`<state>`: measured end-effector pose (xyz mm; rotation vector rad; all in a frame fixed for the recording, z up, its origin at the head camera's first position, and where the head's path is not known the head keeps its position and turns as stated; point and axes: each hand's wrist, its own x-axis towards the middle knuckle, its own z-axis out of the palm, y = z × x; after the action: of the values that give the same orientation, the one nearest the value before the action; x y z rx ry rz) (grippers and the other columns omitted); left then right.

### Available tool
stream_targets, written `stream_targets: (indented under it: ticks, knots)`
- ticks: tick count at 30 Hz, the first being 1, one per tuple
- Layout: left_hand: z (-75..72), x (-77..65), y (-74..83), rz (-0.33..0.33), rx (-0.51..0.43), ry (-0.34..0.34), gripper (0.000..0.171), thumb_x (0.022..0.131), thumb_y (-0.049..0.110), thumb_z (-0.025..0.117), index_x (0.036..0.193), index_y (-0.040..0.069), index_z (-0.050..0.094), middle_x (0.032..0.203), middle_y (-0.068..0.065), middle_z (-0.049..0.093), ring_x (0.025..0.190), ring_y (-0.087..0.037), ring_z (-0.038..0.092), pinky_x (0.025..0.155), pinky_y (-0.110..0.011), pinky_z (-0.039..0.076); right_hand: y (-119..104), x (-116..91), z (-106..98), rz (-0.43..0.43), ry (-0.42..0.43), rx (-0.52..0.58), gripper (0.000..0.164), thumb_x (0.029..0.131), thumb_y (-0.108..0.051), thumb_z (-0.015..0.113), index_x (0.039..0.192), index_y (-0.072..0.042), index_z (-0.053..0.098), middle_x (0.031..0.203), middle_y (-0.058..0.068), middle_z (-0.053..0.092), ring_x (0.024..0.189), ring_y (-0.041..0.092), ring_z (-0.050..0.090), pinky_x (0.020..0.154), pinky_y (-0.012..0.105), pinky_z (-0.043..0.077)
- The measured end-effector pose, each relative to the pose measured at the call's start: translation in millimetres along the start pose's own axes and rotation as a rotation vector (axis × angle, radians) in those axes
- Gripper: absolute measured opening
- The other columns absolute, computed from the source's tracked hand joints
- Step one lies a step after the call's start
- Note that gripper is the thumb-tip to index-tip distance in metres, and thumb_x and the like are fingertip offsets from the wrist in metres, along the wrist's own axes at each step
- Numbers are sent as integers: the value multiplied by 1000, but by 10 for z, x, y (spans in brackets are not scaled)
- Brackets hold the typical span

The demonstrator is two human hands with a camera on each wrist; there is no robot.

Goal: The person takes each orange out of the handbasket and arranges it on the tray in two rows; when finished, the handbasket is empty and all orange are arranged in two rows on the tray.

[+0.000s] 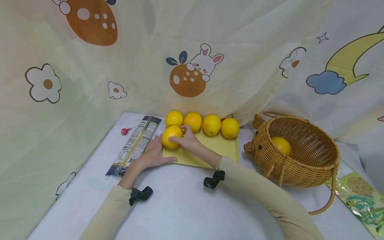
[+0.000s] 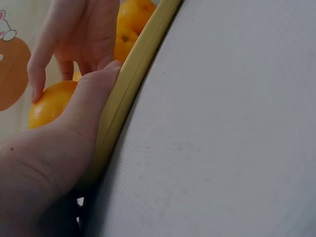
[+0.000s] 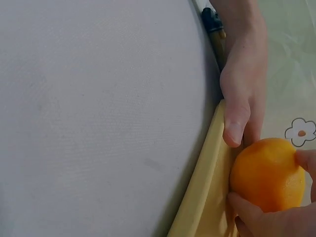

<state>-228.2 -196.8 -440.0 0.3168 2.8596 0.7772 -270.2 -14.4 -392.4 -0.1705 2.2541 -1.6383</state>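
My right hand (image 1: 191,140) pinches an orange (image 1: 172,137) between thumb and fingers at the front left of a pale yellow tray (image 1: 207,155). The right wrist view shows the thumb and a fingertip on opposite sides of that orange (image 3: 269,173). Along the tray's left corner lies my left hand (image 1: 153,154), its fingers straight beside the orange and its thumb stretched along the front rim. In the left wrist view this thumb (image 2: 94,91) partly covers the orange. Behind, several more oranges (image 1: 211,125) stand in a row at the tray's back.
A long printed packet (image 1: 135,143) lies left of the tray, with a red lollipop (image 1: 124,131) beyond it. On the right stands an animal-shaped wicker basket (image 1: 300,170) with an orange (image 1: 281,145) inside. A green printed bag (image 1: 360,196) lies partly behind the basket. Patterned cloth (image 1: 144,66) hangs behind.
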Motion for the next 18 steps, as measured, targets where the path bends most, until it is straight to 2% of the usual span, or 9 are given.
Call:
stream_targets:
  ticks: [8, 18]
  knots:
    - [-20, -8, 6, 16, -23, 15, 126, 74, 74, 64, 156, 5, -2, 164, -19, 1, 152, -38, -2, 123, -56, -2, -4, 11, -17, -18, -50, 72, 67, 88, -27, 72, 144, -14, 37, 144, 15, 39, 121, 30, 51, 92, 41, 57]
    - [-19, -11, 34, -45, 3, -9, 133, 72, 78, 62, 153, -4, -6, 162, -25, -8, 152, -38, -5, 124, -53, 0, 12, -16, -18, -41, -82, 95, 65, 91, -26, 68, 148, -19, 38, 152, 16, 35, 127, 31, 51, 97, 42, 54]
